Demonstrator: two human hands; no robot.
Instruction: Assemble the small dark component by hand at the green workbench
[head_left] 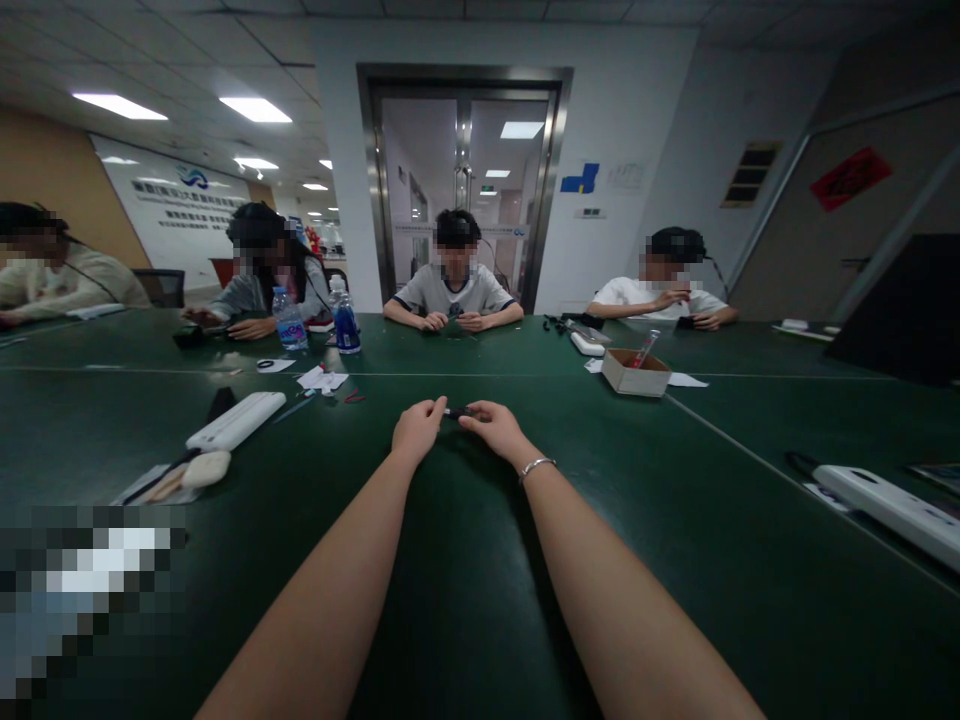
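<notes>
Just above the green table (457, 560), both of my hands meet over a small black object (456, 412) with a pale tip at its left end. The object is too small and dark to name. My left hand (417, 432) pinches the pale end between thumb and fingers. From the other side, my right hand (496, 430) grips the black end, its fingertips partly covering it. A silver bracelet (537, 467) circles my right wrist.
White power banks (237, 422) lie to the left. Farther back are scraps of paper (322, 379), a water bottle (289, 320) and a blue-filled bottle (345, 320). An open box (636, 378) stands at the right. Several people sit across the table, their hands on small items.
</notes>
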